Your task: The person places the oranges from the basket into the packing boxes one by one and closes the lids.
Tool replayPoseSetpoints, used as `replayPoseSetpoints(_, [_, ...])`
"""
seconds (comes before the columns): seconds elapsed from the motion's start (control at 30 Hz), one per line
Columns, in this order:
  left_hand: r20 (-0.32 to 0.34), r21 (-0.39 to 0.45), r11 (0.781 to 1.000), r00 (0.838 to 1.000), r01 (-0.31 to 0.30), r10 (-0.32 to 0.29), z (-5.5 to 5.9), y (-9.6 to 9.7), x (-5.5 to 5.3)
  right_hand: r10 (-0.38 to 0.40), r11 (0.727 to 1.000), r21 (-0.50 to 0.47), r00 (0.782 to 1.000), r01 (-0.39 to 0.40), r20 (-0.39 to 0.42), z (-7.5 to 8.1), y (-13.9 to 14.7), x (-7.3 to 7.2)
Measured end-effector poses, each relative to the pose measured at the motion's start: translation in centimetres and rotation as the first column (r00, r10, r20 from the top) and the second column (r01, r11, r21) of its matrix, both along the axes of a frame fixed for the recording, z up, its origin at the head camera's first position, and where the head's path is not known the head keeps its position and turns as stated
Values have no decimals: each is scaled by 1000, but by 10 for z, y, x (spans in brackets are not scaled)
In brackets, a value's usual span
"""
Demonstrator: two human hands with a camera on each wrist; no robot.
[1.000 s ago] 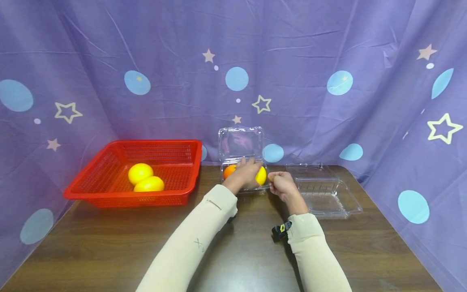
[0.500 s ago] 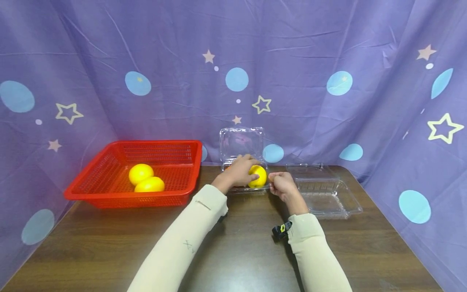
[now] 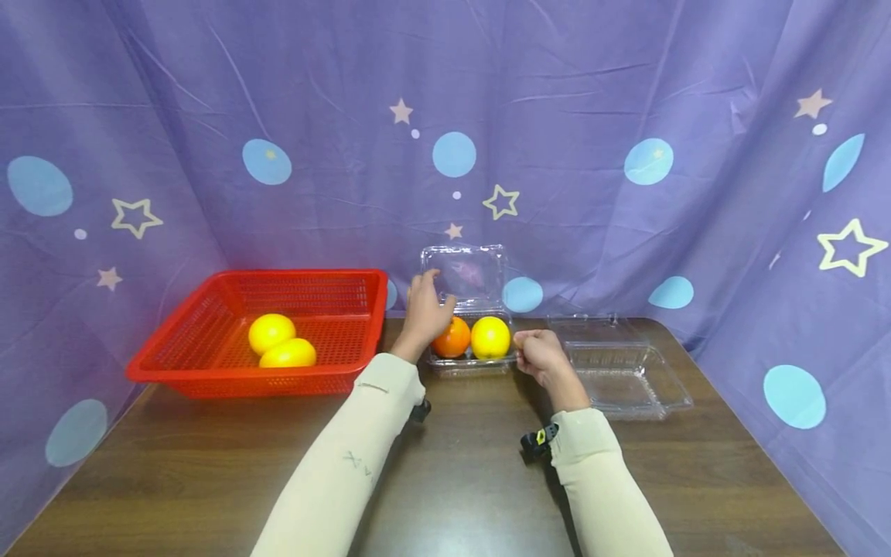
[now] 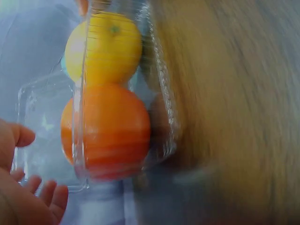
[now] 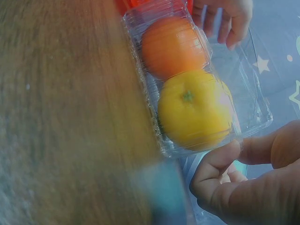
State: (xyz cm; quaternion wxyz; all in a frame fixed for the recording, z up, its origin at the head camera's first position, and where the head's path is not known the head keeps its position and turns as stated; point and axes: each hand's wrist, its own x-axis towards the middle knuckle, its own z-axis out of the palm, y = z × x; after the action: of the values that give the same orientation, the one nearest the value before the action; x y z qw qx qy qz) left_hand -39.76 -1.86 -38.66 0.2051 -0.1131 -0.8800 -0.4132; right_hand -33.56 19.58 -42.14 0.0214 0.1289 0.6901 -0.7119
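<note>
A clear plastic clamshell box (image 3: 473, 367) stands near the table's back edge, its lid (image 3: 462, 275) raised against the curtain. Side by side in it lie an orange fruit (image 3: 454, 338) on the left and a yellow fruit (image 3: 490, 339) on the right. My left hand (image 3: 425, 313) is just left of the box, beside the lid; its fingers are spread and hold nothing, as the left wrist view also shows. With thumb and forefinger, my right hand (image 5: 253, 173) pinches the rim at the box's right corner.
On the left stands a red plastic basket (image 3: 254, 381) with two yellow fruits (image 3: 278, 340) in it. A second clear box (image 3: 623, 371), lid open, lies right of my right hand. The purple curtain (image 3: 571, 193) hangs close behind the table (image 3: 473, 480).
My left hand has let go of the yellow fruit and moved left past the orange one, up beside the lid. Both fruits now show. My right hand stays at the rim.
</note>
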Motion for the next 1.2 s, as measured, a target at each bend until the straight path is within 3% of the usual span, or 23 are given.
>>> replayPoseSetpoints(0.13, [36, 155, 981, 993, -113, 109, -7, -1, -5, 5, 1000, 4, 1000, -5, 5, 1, 1, 0])
replayPoseSetpoints(0.23, [83, 165, 975, 988, -146, 134, -11, -3, -8, 5, 1000, 10, 1000, -5, 12, 1, 2, 0])
replayPoseSetpoints(0.5, [133, 121, 991, 990, -53, 37, -15, -6, -12, -1, 1000, 15, 1000, 1, 9, 2, 1, 0])
replayPoseSetpoints(0.57, [94, 128, 991, 995, -43, 31, -21, -6, -16, -2, 1000, 9, 1000, 1, 8, 2, 1, -1])
replayPoseSetpoints(0.73, [36, 167, 985, 998, -53, 47, -18, -4, -12, 1, 1000, 8, 1000, -1, 13, -1, 1, -1])
replayPoseSetpoints(0.87, [6, 218, 974, 998, -58, 59, -6, -3, -6, -2, 1000, 4, 1000, 2, 12, 1, 0, 0])
replayPoseSetpoints(1.2, [-188, 248, 969, 980, -16, 64, 11, -1, 14, -10, 1000, -19, 1000, 10, 18, 2, -2, 2])
